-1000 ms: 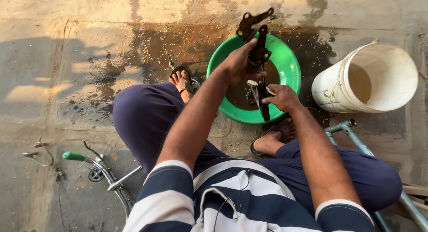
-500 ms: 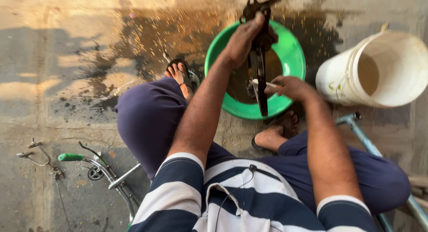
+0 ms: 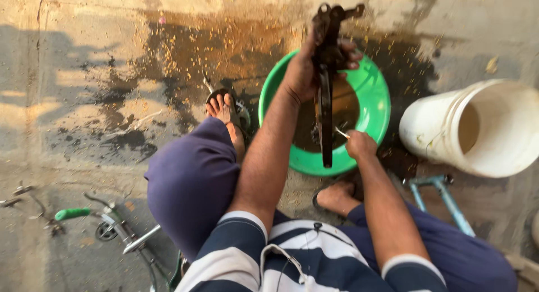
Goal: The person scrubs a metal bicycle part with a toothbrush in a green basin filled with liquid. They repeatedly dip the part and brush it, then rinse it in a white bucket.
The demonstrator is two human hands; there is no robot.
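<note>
I squat over a green plastic basin (image 3: 375,87) that holds dark liquid. My left hand (image 3: 306,70) grips a long black greasy metal bicycle part (image 3: 325,106) and holds it upright over the basin, its top end raised past the basin's far rim. My right hand (image 3: 359,144) is closed on a small brush (image 3: 341,132) whose tip touches the lower stretch of the part. My feet in sandals rest on either side of the basin.
A white plastic bucket (image 3: 477,129) lies tilted to the right of the basin. Bicycle handlebars with a green grip (image 3: 70,214) lie at lower left. A light blue metal frame piece (image 3: 443,196) sits at the right. The concrete floor is wet and stained around the basin.
My left hand has lifted the black part higher and more upright over the basin. My right hand has stayed by its lower end with the brush.
</note>
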